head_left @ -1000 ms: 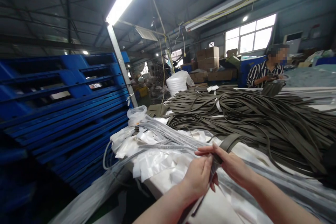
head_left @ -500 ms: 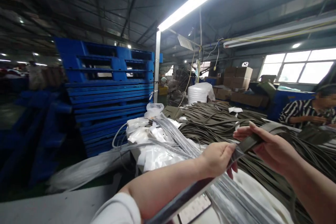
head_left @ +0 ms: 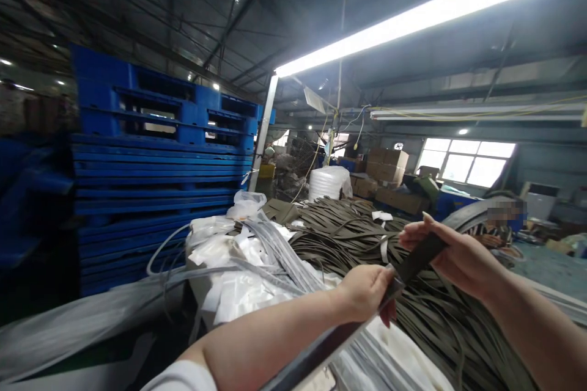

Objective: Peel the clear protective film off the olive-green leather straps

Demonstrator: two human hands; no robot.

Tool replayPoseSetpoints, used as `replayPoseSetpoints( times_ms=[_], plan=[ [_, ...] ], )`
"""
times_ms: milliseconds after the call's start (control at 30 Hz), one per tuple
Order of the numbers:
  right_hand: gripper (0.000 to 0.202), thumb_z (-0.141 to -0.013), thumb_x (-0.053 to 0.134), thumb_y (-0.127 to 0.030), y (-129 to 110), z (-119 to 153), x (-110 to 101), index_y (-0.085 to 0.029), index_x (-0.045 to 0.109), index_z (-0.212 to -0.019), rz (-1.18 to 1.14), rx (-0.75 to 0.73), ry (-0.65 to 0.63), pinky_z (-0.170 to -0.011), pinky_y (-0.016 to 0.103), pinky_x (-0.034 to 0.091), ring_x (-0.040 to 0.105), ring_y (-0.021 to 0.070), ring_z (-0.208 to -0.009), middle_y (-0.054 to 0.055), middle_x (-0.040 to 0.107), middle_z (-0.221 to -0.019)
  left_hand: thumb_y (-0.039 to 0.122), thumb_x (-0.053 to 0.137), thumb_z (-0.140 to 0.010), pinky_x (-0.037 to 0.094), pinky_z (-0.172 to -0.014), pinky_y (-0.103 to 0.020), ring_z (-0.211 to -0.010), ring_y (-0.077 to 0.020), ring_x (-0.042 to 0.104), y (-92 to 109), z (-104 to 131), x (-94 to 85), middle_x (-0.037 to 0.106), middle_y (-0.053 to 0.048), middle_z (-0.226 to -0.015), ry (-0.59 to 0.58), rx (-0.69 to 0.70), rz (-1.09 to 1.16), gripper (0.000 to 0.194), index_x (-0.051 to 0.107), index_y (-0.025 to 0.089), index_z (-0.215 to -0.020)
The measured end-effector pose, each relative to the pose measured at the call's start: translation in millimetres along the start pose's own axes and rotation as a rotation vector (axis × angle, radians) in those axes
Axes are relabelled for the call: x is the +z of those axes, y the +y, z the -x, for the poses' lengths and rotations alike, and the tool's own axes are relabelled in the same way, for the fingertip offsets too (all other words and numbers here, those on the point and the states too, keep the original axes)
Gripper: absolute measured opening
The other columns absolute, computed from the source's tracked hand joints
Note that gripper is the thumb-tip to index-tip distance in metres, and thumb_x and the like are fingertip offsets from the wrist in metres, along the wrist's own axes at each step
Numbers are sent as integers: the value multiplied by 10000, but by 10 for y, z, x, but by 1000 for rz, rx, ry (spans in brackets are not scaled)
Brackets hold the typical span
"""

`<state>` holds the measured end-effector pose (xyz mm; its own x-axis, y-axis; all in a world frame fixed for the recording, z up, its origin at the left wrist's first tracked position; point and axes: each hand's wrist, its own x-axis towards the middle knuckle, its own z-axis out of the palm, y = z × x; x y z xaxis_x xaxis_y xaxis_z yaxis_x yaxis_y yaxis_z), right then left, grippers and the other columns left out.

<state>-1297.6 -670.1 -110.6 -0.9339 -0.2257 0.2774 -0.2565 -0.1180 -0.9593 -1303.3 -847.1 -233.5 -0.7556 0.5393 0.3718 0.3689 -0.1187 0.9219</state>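
My left hand (head_left: 367, 290) is closed around a clear plastic sleeve (head_left: 316, 348) at the point where a dark olive strap (head_left: 419, 258) comes out of it. The sleeve runs down to the lower left, with dark material inside. My right hand (head_left: 458, 256) has the strap between its thumb and its fairly straight fingers. Past that hand the strap arches up and back to the right. Below and behind lies a large heap of similar olive straps (head_left: 339, 232). Several empty-looking clear sleeves (head_left: 279, 250) spread over white plastic sheeting (head_left: 247, 293) left of the heap.
Stacked blue pallets (head_left: 160, 165) rise at the left beside a white post (head_left: 263, 134). A long lamp (head_left: 413, 18) hangs overhead. White wrapped rolls (head_left: 328, 183) and cardboard boxes (head_left: 385, 165) stand behind the heap. A co-worker (head_left: 499, 229) sits at the right, partly hidden by the strap.
The view has turned to the right, so the pallets and heap have shifted left. Both hands keep their hold, and the raised strap loop now swings higher on the right.
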Motion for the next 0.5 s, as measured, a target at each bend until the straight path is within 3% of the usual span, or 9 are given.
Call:
replayPoseSetpoints(
  times_ms=[100,233,300,433,500],
  plan=[
    [466,-889,603,-575,-16,115,190,-160,773,-1014,109,71,-190,-829,386,566,721,271,-885,127,764,-974,858,368,-795,413,-369,-241,-368,-137,511,205,-116,-33,566,10,-519,-26,67,115,712,527,165,-831],
    [619,-924,488,-638,7,258,483,-129,703,-1204,229,110,-354,-540,345,525,662,232,-518,69,698,-607,834,374,-819,420,-388,-232,-386,-129,535,506,-183,-76,582,-19,-528,-75,143,95,720,554,141,-741],
    [557,-901,541,-614,-91,243,482,-145,736,-1130,225,63,-268,-540,328,533,675,226,-543,64,702,-608,820,377,-831,413,-385,-221,-386,-124,540,588,-150,-72,584,-19,-527,-81,140,88,708,551,141,-728],
    [344,-866,599,-507,-437,110,283,-220,783,-820,64,-168,93,-849,329,571,723,239,-945,81,780,-897,804,419,-827,415,-374,-214,-372,-125,537,697,-79,-46,591,9,-531,-66,122,110,653,525,160,-826],
    [357,-884,574,-506,-517,95,264,-219,780,-836,72,-196,110,-890,333,558,708,242,-1008,88,778,-961,807,417,-823,420,-369,-217,-369,-126,537,792,-84,-49,589,7,-527,-73,139,110,656,521,160,-819]
  ],
)
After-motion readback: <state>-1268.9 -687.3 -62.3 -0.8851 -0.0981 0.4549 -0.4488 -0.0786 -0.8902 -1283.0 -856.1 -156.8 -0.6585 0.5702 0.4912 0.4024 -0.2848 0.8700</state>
